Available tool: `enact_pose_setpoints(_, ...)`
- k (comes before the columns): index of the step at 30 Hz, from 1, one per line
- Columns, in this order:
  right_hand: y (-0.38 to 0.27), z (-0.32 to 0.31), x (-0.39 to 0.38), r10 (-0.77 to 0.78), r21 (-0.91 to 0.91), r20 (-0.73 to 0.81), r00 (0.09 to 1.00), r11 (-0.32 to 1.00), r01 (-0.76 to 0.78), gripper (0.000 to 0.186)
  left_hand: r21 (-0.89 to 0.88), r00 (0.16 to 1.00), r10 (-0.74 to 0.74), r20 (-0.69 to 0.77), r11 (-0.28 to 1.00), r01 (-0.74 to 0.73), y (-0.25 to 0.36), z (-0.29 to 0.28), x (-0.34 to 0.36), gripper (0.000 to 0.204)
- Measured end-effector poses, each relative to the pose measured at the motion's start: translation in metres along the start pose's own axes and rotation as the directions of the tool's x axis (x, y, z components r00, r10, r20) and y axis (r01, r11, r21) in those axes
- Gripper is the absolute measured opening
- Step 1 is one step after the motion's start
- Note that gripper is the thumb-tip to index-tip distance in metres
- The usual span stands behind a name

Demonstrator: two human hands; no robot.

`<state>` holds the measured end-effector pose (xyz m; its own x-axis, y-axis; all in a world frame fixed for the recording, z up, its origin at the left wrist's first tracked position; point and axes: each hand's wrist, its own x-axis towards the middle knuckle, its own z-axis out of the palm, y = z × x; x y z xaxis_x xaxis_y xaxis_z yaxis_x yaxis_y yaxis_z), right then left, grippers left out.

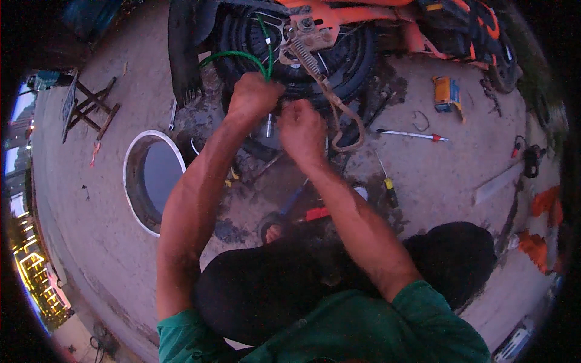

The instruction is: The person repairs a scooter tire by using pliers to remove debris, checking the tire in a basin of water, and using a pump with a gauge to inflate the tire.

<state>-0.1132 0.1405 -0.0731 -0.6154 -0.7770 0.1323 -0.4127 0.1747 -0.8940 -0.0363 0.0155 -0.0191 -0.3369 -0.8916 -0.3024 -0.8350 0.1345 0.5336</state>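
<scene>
My left hand (253, 97) is closed around a green cable (233, 55) that loops up to the black rear wheel (339, 57) of an orange motorcycle (339, 18). My right hand (301, 130) is closed right beside it, fingers curled at the wheel hub, near a small metal part (268, 125); what it grips is hidden. A tan strap (345, 118) and a coil spring (305, 59) hang from the orange frame just right of my hands.
A white-rimmed basin of water (154, 178) sits at left. Screwdrivers (411, 134) (387, 184), a red tool (316, 213), a yellow box (446, 94) and a wooden stand (91, 106) lie on the concrete floor. My dark-trousered knees fill the bottom.
</scene>
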Motion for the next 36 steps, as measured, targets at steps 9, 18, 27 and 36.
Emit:
enact_pose_setpoints(9, -0.031, -0.010, 0.008, 0.514, 0.538, 0.492, 0.703, 0.455, -0.709, 0.026, -0.119, 0.991, -0.102, 0.081, 0.987, 0.111, 0.000, -0.004, -0.001, 0.039)
enact_pose_setpoints(18, -0.017, -0.010, 0.009, 0.064, -0.191, 0.206, 0.976, 0.981, -0.024, 0.037, -0.042, 0.999, -0.050, 0.000, 0.998, 0.050, 0.000, -0.004, -0.002, 0.042)
enact_pose_setpoints(27, -0.015, -0.005, 0.016, 0.434, 0.537, 0.752, 0.496, 0.033, -0.843, 0.027, -0.046, 0.996, -0.089, 0.019, 0.995, 0.089, 0.021, -0.012, -0.015, 0.040)
enact_pose_setpoints(36, -0.024, -0.018, 0.010, 0.049, -0.154, 0.242, 0.969, 0.988, -0.011, 0.032, -0.101, 0.998, -0.059, 0.002, 0.993, 0.059, 0.013, -0.008, -0.012, 0.040)
